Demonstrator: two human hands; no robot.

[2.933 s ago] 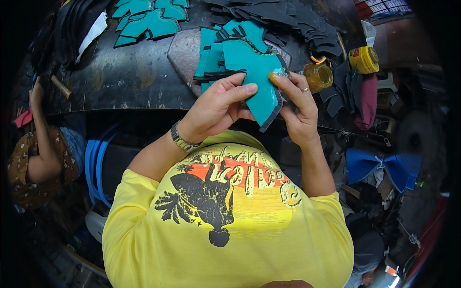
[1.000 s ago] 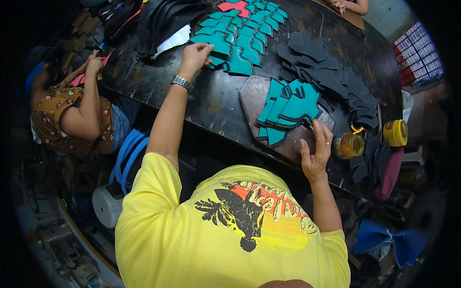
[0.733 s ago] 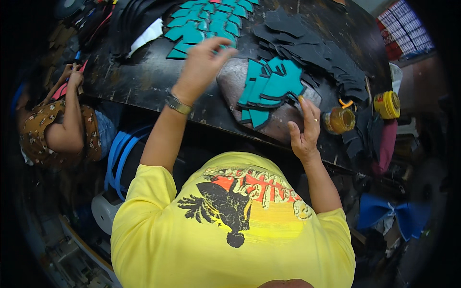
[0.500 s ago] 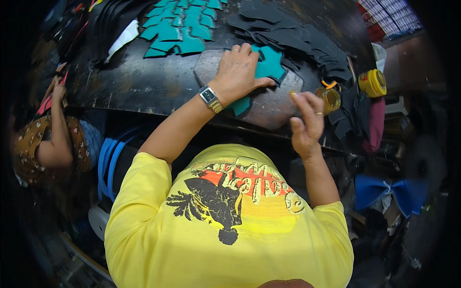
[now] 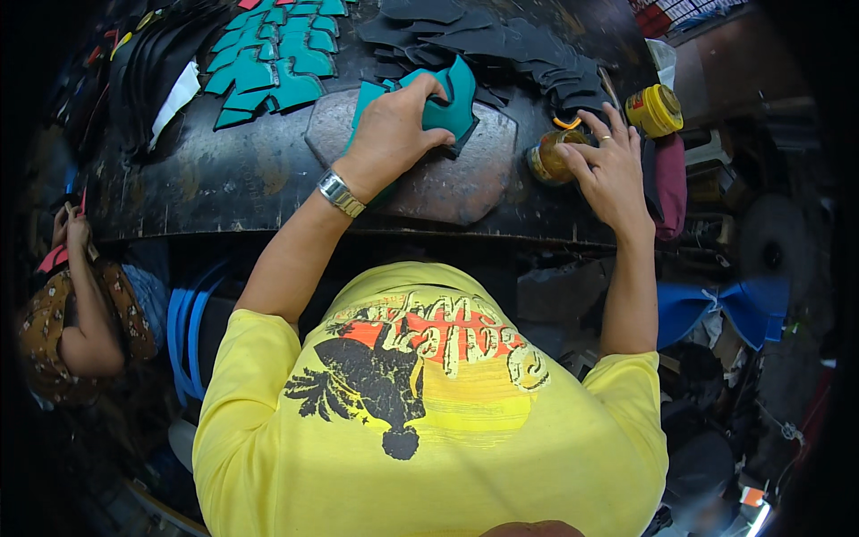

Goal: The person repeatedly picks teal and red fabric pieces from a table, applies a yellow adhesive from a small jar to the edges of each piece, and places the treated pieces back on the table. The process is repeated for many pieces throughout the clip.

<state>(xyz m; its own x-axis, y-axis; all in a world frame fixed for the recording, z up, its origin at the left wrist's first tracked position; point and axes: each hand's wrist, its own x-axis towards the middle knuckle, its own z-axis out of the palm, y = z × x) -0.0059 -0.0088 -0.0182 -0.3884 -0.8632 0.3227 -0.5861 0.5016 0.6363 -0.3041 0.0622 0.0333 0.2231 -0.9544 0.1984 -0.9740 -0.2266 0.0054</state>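
My left hand [image 5: 400, 130] is closed on a teal foam piece [image 5: 455, 100] with a dark underside, its near edge raised by my thumb and fingers. The piece lies on a worn, angular slab [image 5: 447, 183], and more teal shows under my wrist. My right hand [image 5: 614, 170] is over a small glass jar [image 5: 542, 164] of amber stuff, its fingers spread. One fingertip is at the jar's mouth; whether it dips inside I cannot tell.
Teal cut pieces [image 5: 300, 88] lie in rows at the far left, with dark grey pieces [image 5: 501, 45] piled behind the slab. A yellow tub [image 5: 654, 111] stands far right, beside a maroon cloth [image 5: 670, 183]. Another person's arm [image 5: 87, 304] is at the left.
My right hand has gone from beside the slab to the glass jar, and its fingers have spread. My left hand has lifted and bent the teal piece. The whole view has shifted somewhat.
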